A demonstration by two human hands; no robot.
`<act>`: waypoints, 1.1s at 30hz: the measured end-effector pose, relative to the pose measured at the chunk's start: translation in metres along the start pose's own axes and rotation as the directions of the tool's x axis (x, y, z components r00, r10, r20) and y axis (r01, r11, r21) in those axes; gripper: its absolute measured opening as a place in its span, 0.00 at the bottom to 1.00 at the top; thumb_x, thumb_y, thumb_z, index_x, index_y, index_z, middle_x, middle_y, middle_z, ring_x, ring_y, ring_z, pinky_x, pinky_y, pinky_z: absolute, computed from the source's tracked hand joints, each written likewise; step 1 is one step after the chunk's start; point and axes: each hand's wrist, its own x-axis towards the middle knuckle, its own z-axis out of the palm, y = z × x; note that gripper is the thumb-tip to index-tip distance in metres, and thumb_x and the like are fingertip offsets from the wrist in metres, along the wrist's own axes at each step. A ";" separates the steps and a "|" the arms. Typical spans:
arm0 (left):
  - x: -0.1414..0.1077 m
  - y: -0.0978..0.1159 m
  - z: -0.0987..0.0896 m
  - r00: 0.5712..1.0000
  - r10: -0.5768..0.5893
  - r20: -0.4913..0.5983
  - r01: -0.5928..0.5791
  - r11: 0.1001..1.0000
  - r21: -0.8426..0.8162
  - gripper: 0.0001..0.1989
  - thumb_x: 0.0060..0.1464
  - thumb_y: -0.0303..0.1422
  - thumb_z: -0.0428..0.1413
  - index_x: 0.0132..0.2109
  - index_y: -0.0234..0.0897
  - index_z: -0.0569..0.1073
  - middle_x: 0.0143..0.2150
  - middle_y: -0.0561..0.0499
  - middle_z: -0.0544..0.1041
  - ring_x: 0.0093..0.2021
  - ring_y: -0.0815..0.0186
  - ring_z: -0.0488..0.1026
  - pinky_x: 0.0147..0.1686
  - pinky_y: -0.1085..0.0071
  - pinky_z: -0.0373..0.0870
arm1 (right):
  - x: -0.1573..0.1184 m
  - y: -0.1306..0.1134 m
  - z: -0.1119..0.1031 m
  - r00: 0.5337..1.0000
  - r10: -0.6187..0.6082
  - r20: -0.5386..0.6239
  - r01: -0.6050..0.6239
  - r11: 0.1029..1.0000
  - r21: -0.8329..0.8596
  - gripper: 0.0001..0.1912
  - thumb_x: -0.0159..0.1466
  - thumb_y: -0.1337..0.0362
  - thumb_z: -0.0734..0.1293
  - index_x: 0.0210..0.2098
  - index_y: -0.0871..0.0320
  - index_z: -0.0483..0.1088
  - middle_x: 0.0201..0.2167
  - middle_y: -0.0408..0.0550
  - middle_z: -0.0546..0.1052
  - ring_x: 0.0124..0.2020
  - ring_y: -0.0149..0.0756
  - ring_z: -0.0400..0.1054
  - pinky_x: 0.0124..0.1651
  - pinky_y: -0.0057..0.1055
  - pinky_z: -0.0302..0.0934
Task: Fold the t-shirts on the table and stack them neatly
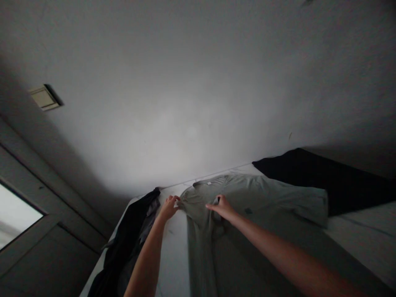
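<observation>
A grey-green T-shirt [247,243] lies spread on a white-covered surface, its collar toward the wall and one sleeve stretched out to the right. My left hand [169,207] pinches the shirt's fabric at the left shoulder edge. Further right, my right hand [221,207] has thumb and fingers closed on a fold of the same shirt below the collar. The shirt's left side is gathered and folded inward between and below my hands. A small dark mark shows on its chest. My right forearm covers part of the shirt.
Dark clothes [128,243] lie along the left side of the white sheet [173,251]. A black folded cloth [334,181] rests at the back right, against the pale wall [185,90]. A light switch [45,97] and a door [34,247] are on the left.
</observation>
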 end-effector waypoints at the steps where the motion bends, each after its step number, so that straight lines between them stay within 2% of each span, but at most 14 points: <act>1: 0.011 -0.004 -0.001 0.999 0.027 0.019 -0.026 1.000 -0.016 0.14 0.46 0.23 0.57 0.42 0.38 0.73 0.45 0.48 0.72 0.51 0.61 0.68 0.55 0.64 0.61 | -0.004 0.000 0.001 0.999 0.033 0.006 -0.033 0.999 -0.011 0.21 0.44 0.64 0.75 0.37 0.56 0.69 0.32 0.50 0.76 0.34 0.44 0.72 0.36 0.35 0.66; 4: 0.034 -0.013 -0.008 0.991 0.105 0.083 -0.097 0.991 -0.090 0.06 0.44 0.26 0.60 0.34 0.37 0.75 0.42 0.49 0.73 0.47 0.62 0.69 0.51 0.67 0.64 | -0.013 0.000 0.000 0.998 0.045 0.052 -0.045 0.999 0.004 0.24 0.48 0.68 0.70 0.45 0.56 0.66 0.42 0.51 0.76 0.42 0.44 0.73 0.47 0.39 0.66; 8: 0.054 -0.019 -0.021 0.977 0.165 0.134 -0.135 0.968 -0.212 0.09 0.47 0.29 0.57 0.38 0.36 0.76 0.41 0.51 0.76 0.43 0.65 0.71 0.45 0.70 0.67 | -0.020 -0.006 -0.007 0.988 -0.094 0.119 0.085 0.993 0.079 0.25 0.57 0.71 0.61 0.54 0.54 0.61 0.53 0.50 0.73 0.51 0.40 0.70 0.55 0.41 0.62; 11: 0.067 -0.019 -0.024 0.976 0.174 0.129 -0.138 0.959 -0.247 0.11 0.53 0.30 0.50 0.41 0.33 0.75 0.38 0.52 0.78 0.41 0.64 0.71 0.44 0.70 0.66 | -0.025 -0.013 -0.010 0.970 -0.155 0.187 0.138 0.985 0.103 0.21 0.62 0.71 0.58 0.54 0.51 0.64 0.50 0.48 0.75 0.52 0.39 0.70 0.56 0.41 0.62; 14: 0.079 -0.013 -0.018 0.982 0.153 0.112 -0.128 0.971 -0.203 0.12 0.56 0.34 0.48 0.39 0.33 0.75 0.35 0.53 0.77 0.39 0.64 0.71 0.44 0.69 0.65 | -0.033 -0.018 -0.010 0.961 -0.159 0.226 0.138 0.985 0.106 0.17 0.66 0.67 0.55 0.50 0.51 0.68 0.47 0.48 0.77 0.50 0.40 0.71 0.55 0.40 0.63; 17: 0.091 -0.005 -0.005 0.987 0.126 0.097 -0.116 0.988 -0.101 0.12 0.56 0.39 0.51 0.37 0.38 0.75 0.32 0.54 0.76 0.38 0.64 0.69 0.48 0.64 0.61 | -0.041 -0.018 -0.012 0.967 -0.135 0.216 0.114 0.988 0.108 0.15 0.67 0.67 0.56 0.47 0.51 0.71 0.46 0.48 0.77 0.49 0.40 0.71 0.54 0.40 0.63; 21: 0.104 0.003 0.017 0.991 0.113 0.075 -0.115 0.993 0.023 0.09 0.54 0.42 0.55 0.37 0.44 0.75 0.34 0.54 0.76 0.45 0.61 0.67 0.54 0.61 0.54 | -0.045 -0.011 -0.019 0.980 -0.104 0.170 0.095 0.994 0.062 0.15 0.66 0.68 0.57 0.45 0.52 0.72 0.43 0.49 0.78 0.46 0.40 0.72 0.51 0.40 0.65; 26: 0.105 -0.001 0.035 0.996 0.086 0.030 -0.088 0.991 0.101 0.11 0.52 0.44 0.58 0.36 0.43 0.75 0.37 0.52 0.76 0.48 0.58 0.66 0.52 0.62 0.53 | -0.047 -0.006 -0.026 0.979 -0.091 0.183 0.089 0.996 0.022 0.14 0.64 0.70 0.58 0.40 0.52 0.73 0.40 0.48 0.78 0.44 0.39 0.72 0.49 0.37 0.65; 33: 0.101 0.000 0.036 0.996 0.069 -0.064 -0.061 0.991 0.115 0.12 0.52 0.44 0.59 0.38 0.42 0.74 0.39 0.51 0.76 0.45 0.61 0.68 0.51 0.64 0.53 | -0.056 -0.010 -0.033 0.970 -0.090 0.225 0.096 0.995 -0.014 0.13 0.63 0.71 0.59 0.39 0.52 0.73 0.38 0.48 0.77 0.41 0.39 0.73 0.46 0.36 0.66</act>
